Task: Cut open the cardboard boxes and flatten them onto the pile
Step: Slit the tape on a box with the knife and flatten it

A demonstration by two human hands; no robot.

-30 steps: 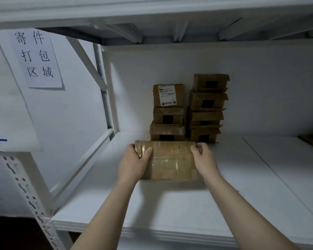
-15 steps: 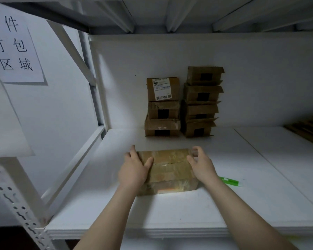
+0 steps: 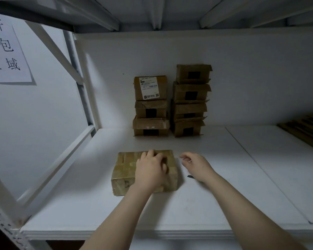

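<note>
Box lies flat on shelf; left hand bent-fingered on its top, grip unclear, likely steadying it for cutting; right hand loosely curled, empty, just beside

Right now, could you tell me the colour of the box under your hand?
Brown cardboard box, head view.

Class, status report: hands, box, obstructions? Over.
Left hand on box top, fingers bent. Right hand beside it, empty. Box taped shut on shelf. Dark item by right wrist.
</note>
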